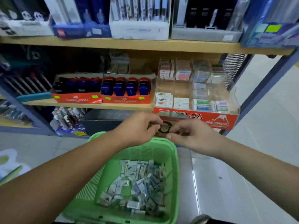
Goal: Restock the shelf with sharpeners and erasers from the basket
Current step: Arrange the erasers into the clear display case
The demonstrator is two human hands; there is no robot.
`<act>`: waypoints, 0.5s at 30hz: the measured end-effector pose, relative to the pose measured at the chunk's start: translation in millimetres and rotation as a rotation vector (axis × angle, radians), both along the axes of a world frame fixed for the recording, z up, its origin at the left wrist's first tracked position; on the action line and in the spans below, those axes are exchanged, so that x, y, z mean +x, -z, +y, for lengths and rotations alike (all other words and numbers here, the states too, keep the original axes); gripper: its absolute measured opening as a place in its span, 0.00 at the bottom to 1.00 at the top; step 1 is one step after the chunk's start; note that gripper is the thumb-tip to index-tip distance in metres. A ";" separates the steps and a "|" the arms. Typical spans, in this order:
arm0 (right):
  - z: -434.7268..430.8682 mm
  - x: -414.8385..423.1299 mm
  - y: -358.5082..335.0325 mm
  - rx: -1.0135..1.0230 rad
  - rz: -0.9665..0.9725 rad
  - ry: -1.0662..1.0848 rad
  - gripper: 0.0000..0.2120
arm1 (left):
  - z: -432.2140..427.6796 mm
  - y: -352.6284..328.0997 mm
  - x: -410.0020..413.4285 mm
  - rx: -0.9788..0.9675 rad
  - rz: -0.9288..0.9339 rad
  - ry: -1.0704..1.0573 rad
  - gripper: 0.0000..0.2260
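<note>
Erasers point(137, 183) are heaped in the green basket point(150, 151); above its far rim a small packet point(165, 127) is pinched between left hand point(137, 126) and right hand point(192, 135). Placement on the shelf point(90, 105) is judged next.

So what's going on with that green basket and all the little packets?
Someone is restocking a shop shelf. Their left hand and right hand both pinch one small brown packet, held above the far rim of the green basket. A pile of little wrapped erasers lies in the basket. On the shelf ahead, the clear eraser display has stacks in some compartments and gaps in others, and red sharpener boxes sit to its left.
</note>
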State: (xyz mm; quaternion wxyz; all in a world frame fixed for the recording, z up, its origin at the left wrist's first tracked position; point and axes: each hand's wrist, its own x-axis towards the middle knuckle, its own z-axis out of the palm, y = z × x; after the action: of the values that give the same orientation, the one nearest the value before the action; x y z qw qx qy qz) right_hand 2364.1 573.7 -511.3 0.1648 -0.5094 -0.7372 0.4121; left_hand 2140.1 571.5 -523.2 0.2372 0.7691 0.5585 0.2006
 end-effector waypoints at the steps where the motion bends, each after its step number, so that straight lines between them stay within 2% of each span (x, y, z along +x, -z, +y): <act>1: -8.2 -8.7 10.4 -0.007 -0.080 -0.063 0.09 | -12.0 12.9 -11.4 -0.049 0.010 -0.027 0.09; 5: -40.1 -35.7 49.2 -0.004 -0.435 -0.405 0.20 | -51.7 80.1 -48.4 -0.283 0.024 -0.098 0.13; 8: -52.0 -60.7 81.1 -0.009 -0.613 -0.570 0.29 | -75.6 130.3 -66.8 -0.455 0.077 -0.132 0.18; 12: -53.8 -95.1 153.0 -0.178 -0.702 -0.613 0.45 | -100.3 179.4 -88.2 -0.613 0.146 -0.141 0.24; 15: -49.0 -111.6 202.2 -0.291 -0.769 -0.519 0.54 | -116.1 207.2 -107.9 -0.691 0.143 -0.151 0.26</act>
State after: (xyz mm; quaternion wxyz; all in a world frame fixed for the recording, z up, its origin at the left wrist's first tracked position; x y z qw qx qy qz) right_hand 2252.5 524.7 -713.5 -0.3007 -0.4419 -0.7822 0.3203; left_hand 2032.2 455.4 -730.4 0.4281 0.6121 0.6638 -0.0373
